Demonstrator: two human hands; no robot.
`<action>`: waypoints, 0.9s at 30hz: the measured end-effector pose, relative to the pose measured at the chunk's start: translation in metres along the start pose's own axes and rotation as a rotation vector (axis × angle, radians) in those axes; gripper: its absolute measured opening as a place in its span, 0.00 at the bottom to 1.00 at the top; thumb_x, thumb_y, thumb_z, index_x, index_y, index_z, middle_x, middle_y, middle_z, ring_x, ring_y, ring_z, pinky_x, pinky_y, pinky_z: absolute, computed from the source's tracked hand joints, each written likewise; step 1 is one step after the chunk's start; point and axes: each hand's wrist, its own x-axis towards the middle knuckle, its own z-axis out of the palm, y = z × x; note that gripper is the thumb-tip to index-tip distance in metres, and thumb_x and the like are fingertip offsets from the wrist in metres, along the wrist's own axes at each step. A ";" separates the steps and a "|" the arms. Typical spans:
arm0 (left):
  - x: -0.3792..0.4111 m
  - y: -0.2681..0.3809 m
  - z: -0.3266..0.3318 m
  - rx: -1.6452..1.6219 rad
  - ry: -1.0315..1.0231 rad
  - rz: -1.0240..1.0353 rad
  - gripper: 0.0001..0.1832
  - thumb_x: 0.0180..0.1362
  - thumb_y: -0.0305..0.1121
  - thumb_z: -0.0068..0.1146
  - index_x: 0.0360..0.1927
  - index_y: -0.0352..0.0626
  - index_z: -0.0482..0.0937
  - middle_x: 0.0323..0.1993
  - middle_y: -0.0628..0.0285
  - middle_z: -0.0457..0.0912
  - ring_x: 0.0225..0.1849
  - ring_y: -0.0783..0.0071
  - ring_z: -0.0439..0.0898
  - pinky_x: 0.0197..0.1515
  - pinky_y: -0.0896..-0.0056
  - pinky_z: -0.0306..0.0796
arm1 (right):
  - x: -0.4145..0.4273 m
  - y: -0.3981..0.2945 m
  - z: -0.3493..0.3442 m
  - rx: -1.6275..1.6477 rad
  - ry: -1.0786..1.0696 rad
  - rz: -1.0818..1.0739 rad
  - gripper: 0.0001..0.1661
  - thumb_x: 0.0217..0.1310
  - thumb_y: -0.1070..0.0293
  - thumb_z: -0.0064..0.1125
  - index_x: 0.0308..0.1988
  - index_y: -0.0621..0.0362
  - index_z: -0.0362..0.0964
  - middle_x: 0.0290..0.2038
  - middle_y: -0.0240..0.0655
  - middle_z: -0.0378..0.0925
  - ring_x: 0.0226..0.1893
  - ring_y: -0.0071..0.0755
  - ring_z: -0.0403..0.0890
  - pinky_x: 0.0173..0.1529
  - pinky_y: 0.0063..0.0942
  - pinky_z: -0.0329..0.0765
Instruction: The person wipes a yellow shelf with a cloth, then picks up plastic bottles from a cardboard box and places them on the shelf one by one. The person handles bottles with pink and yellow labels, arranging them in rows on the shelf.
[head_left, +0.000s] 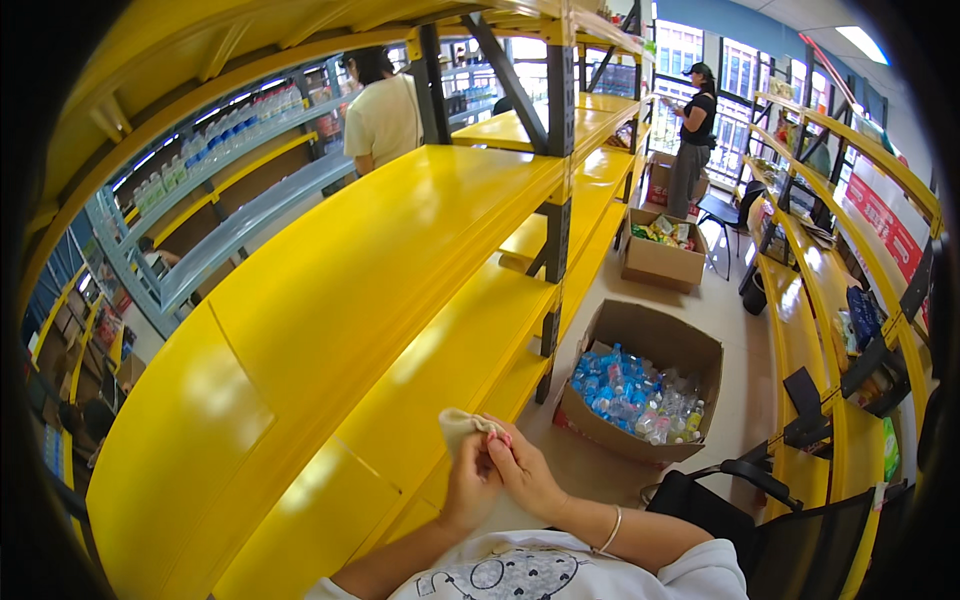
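Note:
A bunched beige cloth (456, 426) sticks up from between my two hands in front of my chest. Around its lower part my left hand (471, 480) is closed. My right hand (531, 476) presses against the left one and also grips the cloth; a thin bracelet circles that wrist. Something pink-red shows at the fingertips, too small to make out. Both hands are just off the front edge of a yellow metal shelf (360, 225), whose lower yellow shelf board (435, 337) runs beneath it. Most of the cloth is hidden inside my fingers.
A large cardboard box (660, 322) of plastic bottles stands on the floor ahead, with another carton (660, 270) of packets behind. A black chair (697, 502) sits close on my right, beside yellow racks (784, 300). Two people (384, 112) (694, 135) stand farther off.

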 end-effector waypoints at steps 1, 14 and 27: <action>-0.002 0.009 0.005 0.141 -0.089 -0.007 0.15 0.51 0.21 0.45 0.44 0.38 0.63 0.36 0.62 0.69 0.34 0.79 0.70 0.37 0.80 0.65 | 0.004 0.011 -0.004 0.135 0.017 -0.045 0.16 0.59 0.64 0.44 0.45 0.60 0.62 0.28 0.25 0.68 0.27 0.14 0.68 0.30 0.13 0.67; 0.039 -0.052 0.066 0.058 -0.465 -0.318 0.19 0.53 0.21 0.43 0.51 0.34 0.61 0.38 0.59 0.72 0.38 0.75 0.74 0.42 0.79 0.67 | 0.031 0.021 -0.143 0.417 -0.043 0.455 0.12 0.60 0.66 0.41 0.38 0.60 0.68 0.30 0.27 0.70 0.28 0.17 0.69 0.28 0.16 0.68; 0.077 -0.096 0.101 -0.147 -0.171 -0.695 0.18 0.50 0.33 0.53 0.45 0.38 0.67 0.37 0.64 0.73 0.37 0.79 0.70 0.44 0.78 0.64 | 0.071 0.046 -0.224 0.442 -0.119 0.435 0.14 0.59 0.69 0.41 0.45 0.63 0.63 0.39 0.32 0.70 0.38 0.23 0.70 0.45 0.24 0.68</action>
